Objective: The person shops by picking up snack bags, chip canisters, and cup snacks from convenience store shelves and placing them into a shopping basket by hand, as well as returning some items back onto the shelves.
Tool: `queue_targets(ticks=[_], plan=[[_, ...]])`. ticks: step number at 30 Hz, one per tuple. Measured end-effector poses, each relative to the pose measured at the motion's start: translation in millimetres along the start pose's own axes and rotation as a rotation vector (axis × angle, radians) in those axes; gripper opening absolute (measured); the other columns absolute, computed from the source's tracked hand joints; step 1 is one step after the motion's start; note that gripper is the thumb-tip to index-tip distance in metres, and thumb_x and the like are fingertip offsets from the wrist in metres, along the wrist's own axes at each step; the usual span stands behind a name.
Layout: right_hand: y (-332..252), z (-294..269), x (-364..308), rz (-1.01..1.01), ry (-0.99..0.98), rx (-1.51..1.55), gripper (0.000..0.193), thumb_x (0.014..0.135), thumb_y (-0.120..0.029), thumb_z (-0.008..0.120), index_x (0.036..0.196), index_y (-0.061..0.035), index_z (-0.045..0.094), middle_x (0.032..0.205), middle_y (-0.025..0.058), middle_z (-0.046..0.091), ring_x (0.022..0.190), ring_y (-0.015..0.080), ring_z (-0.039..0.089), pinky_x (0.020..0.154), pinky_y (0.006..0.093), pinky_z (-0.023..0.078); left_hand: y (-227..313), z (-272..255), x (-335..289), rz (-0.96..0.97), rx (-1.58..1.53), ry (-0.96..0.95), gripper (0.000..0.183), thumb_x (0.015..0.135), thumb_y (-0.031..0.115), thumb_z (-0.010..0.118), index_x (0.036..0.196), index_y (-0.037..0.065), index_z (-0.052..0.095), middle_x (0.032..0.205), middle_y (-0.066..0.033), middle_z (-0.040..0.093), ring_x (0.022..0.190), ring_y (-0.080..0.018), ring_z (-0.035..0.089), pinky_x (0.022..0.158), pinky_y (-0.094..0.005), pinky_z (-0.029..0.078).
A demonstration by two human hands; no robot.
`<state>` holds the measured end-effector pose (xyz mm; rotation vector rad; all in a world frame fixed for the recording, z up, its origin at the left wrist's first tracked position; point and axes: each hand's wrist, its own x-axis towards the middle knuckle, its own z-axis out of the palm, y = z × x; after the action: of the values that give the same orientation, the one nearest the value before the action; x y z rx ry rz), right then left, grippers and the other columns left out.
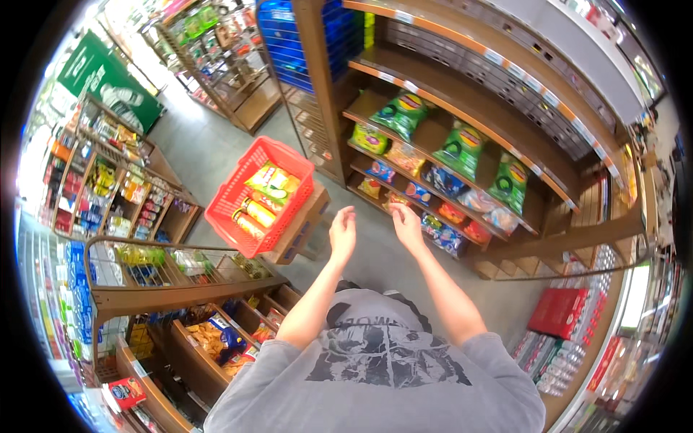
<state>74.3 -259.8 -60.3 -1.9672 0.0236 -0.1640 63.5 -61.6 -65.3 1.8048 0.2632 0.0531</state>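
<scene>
1. Shop interior, head view: grey floor [191, 144] running between brown shelving, with my short-sleeved grey shirt [390, 397] at the lower edge and both bare forearms extending upward from it.

2. Hands. My left hand [343, 231] stands upright with fingers loosely extended and nothing in them. My right hand [407, 227] has its fingers bent inward; whether the fingertips meet, or pinch anything, I cannot tell. The two are apart, a strip of floor visible between them.

3. Basket. To the left of my left hand, and slightly farther from my body, sits a red, rectangular basket with perforated plastic walls [292, 206] on a brown, block-shaped stand [309, 215]. Its long axis slants from upper right to lower left, so that one long side faces me. Inside lie a glossy yellow-and-green packet [273, 184] and, nearer the lower end, two yellow-and-red cylindrical containers [258, 213].

4. Shelves. Ahead and to the right rises a tiered brown shelving unit with orange-edged boards [444, 68]; plump green foil bags [460, 149] lean along one tier, smaller multicoloured packets [447, 180] below.

5. Governing relation, in my judgement: the basket lies on my left hand's side and the shelves on my right hand's, so each hand is the nearer one to its own side. Neither visibly touches the basket.
</scene>
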Motion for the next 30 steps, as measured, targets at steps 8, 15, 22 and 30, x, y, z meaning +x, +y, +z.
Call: queue_targets(ticks=[8,15,22,30], plan=[[-59,92,41,-0.113,-0.135,0.081,0.022,0.097,-0.008,0.055,0.117,-0.0031,0.064,0.106,0.0119,0.07,0.102,0.0201,0.069,0.09,0.0318,0.052,-9,-107,37,-0.033,-0.15,0.236,0.027,0.099,0.006,0.049,0.123,0.004,0.06,0.107,-0.0097,0.067,0.092,-0.015,0.063,0.087,-0.0299,0.051],[-67,170,59,-0.047,-0.228,0.117,0.023,0.099,-0.009,0.054,0.119,-0.0035,0.063,0.105,0.0102,0.071,0.1,0.017,0.068,0.089,0.0306,0.052,-44,-170,54,-0.106,-0.212,0.288,0.027,0.099,0.007,0.049,0.124,0.003,0.059,0.111,-0.0095,0.065,0.091,-0.0153,0.062,0.087,-0.0292,0.05],[-71,237,53,0.004,-0.372,0.095,0.025,0.1,-0.012,0.053,0.121,-0.0006,0.062,0.108,0.0103,0.07,0.101,0.015,0.066,0.092,0.0296,0.051,-105,-228,61,-0.144,-0.244,0.478,0.027,0.099,0.008,0.05,0.124,0.004,0.06,0.108,-0.0109,0.067,0.095,-0.017,0.064,0.087,-0.0308,0.051],[-102,280,128,-0.102,-0.409,0.048,0.025,0.099,-0.009,0.054,0.122,-0.0021,0.062,0.112,0.0113,0.07,0.105,0.0176,0.066,0.093,0.0306,0.05,-91,-248,86,-0.236,-0.277,0.574,0.026,0.098,0.008,0.053,0.123,0.004,0.06,0.101,-0.0097,0.067,0.091,-0.0152,0.064,0.081,-0.03,0.053]])
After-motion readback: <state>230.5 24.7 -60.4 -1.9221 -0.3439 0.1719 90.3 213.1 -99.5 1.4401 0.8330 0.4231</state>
